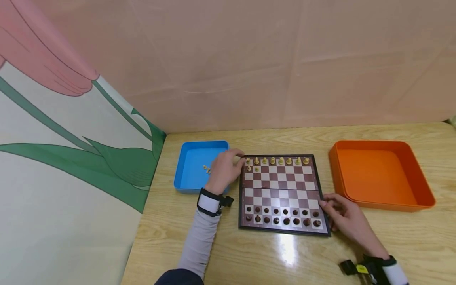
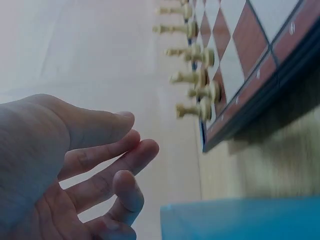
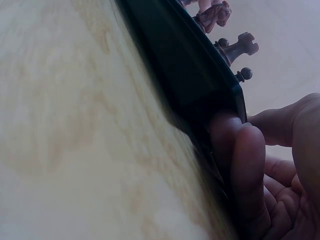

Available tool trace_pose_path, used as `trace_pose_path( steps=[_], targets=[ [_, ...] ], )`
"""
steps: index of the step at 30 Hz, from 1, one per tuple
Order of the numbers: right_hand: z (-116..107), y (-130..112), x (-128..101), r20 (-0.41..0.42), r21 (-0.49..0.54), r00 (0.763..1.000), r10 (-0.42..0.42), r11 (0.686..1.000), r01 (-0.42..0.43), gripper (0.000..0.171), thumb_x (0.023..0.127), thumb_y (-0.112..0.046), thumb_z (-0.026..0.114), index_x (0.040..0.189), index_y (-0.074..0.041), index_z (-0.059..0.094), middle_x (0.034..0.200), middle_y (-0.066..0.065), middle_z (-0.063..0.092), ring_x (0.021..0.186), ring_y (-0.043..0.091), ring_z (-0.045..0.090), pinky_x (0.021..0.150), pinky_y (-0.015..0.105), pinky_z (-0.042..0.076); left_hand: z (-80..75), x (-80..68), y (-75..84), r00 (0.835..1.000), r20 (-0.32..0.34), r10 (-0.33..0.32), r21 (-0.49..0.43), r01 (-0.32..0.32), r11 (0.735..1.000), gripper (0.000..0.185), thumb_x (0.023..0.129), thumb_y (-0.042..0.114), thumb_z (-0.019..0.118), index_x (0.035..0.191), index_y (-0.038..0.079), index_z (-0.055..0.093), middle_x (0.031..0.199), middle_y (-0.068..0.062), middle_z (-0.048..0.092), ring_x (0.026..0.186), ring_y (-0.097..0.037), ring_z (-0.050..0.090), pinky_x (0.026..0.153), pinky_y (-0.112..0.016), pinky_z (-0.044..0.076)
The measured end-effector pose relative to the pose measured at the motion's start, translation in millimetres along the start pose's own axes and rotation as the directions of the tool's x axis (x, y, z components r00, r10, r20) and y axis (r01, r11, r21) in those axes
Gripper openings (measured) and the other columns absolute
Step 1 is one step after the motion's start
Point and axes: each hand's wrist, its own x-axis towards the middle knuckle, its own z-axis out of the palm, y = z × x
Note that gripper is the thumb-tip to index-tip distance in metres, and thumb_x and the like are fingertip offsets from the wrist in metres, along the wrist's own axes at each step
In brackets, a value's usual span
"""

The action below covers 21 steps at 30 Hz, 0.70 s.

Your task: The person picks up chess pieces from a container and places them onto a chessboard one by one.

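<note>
A folding chessboard (image 1: pixel 281 190) lies on the wooden table. Light pieces (image 1: pixel 272 160) line its far row, with two more (image 1: pixel 252 169) just in front at the left; dark pieces (image 1: pixel 285 217) fill the two near rows. My left hand (image 1: pixel 238 158) hovers at the board's far left corner, over the blue tray's edge. In the left wrist view this hand (image 2: pixel 135 160) has relaxed fingers and holds nothing, and the light pieces (image 2: pixel 200 80) stand just beyond. My right hand (image 1: pixel 329 208) rests on the board's near right edge, its fingertips (image 3: pixel 240 150) pressed against the dark rim (image 3: pixel 190 85).
A blue tray (image 1: pixel 187 156) left of the board holds a few small light pieces (image 1: pixel 206 169). An orange tray (image 1: pixel 392 144) stands to the right. A pink wall runs behind the table, and a flower-printed panel closes the left side.
</note>
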Motion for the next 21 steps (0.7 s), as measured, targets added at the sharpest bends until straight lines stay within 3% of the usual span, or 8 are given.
trace_pose_path(
  steps=[4, 7, 15, 21],
  targets=[
    [0, -1, 0, -0.004, -0.001, 1.000, 0.005, 1.000, -0.005, 0.048, 0.111, -0.040, 0.060, 0.139, -0.001, 0.060, 0.096, 0.013, 0.071, 0.057, 0.019, 0.062, 0.052, 0.032, 0.056, -8.4, -1.0, -10.8, 1.000, -0.026, -0.017, -0.019, 0.016, 1.000, 0.025, 0.106, 0.026, 0.070, 0.126, 0.013, 0.077, 0.121, -0.005, 0.078, 0.049, -0.012, 0.047, 0.042, -0.026, 0.031],
    [-1, -3, 0, 0.000, 0.000, 1.000, 0.013, 1.000, -0.013, 0.051, 0.111, -0.042, 0.058, 0.141, 0.000, 0.059, 0.097, 0.014, 0.071, 0.058, 0.019, 0.062, 0.052, 0.032, 0.057, -16.0, -2.8, -17.6, 0.998, -0.036, -0.052, -0.037, 0.051, 0.998, 0.026, 0.106, 0.025, 0.069, 0.127, 0.012, 0.077, 0.121, -0.008, 0.078, 0.057, -0.012, 0.057, 0.045, -0.028, 0.038],
    [-1, -3, 1, 0.005, -0.003, 1.000, 0.019, 1.000, -0.019, 0.051, 0.111, -0.042, 0.058, 0.141, -0.001, 0.059, 0.098, 0.014, 0.071, 0.059, 0.019, 0.062, 0.053, 0.032, 0.057, -31.0, -5.8, -38.2, 0.987, -0.054, -0.154, -0.059, 0.150, 0.987, 0.029, 0.107, 0.025, 0.069, 0.130, 0.010, 0.075, 0.128, -0.010, 0.075, 0.076, -0.020, 0.070, 0.060, -0.032, 0.051],
    [0, 0, 1, 0.011, -0.001, 1.000, 0.017, 1.000, -0.017, 0.050, 0.111, -0.040, 0.059, 0.141, -0.001, 0.059, 0.098, 0.014, 0.071, 0.058, 0.019, 0.061, 0.053, 0.031, 0.056, -38.2, -9.0, -55.5, 0.971, -0.013, -0.239, -0.054, 0.238, 0.970, 0.028, 0.107, 0.017, 0.066, 0.133, 0.008, 0.072, 0.132, -0.012, 0.074, 0.098, -0.027, 0.073, 0.073, -0.041, 0.057]
  ],
)
